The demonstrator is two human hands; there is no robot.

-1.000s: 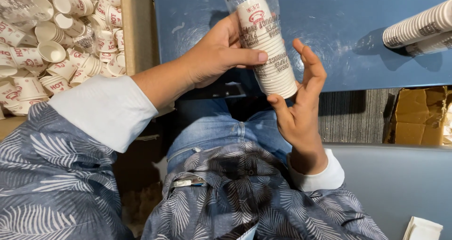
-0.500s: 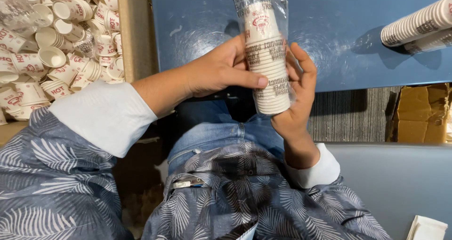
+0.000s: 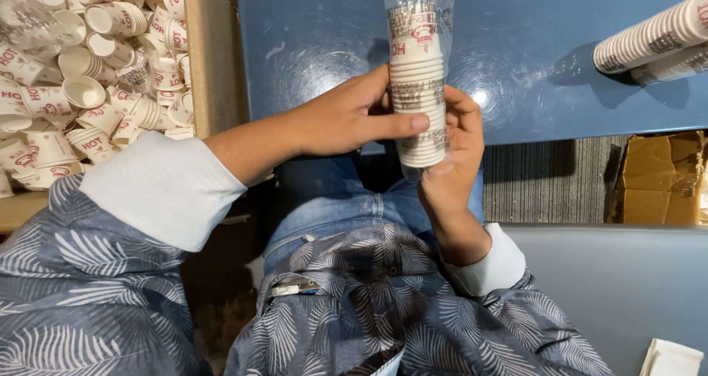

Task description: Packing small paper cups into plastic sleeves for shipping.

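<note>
Above the lap; cup stack upright in clear sleeve; left hand, right hand both gripping it

Left hand extends from a pushed-back white cuff, thumb stretched flat rightward, grip closed. Right hand rises from below, wrist bent, fingers curled in a closed grip opposite the left.

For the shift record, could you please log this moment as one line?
left hand: grips cup stack | right hand: supports it | clear sleeve: around stack
</note>
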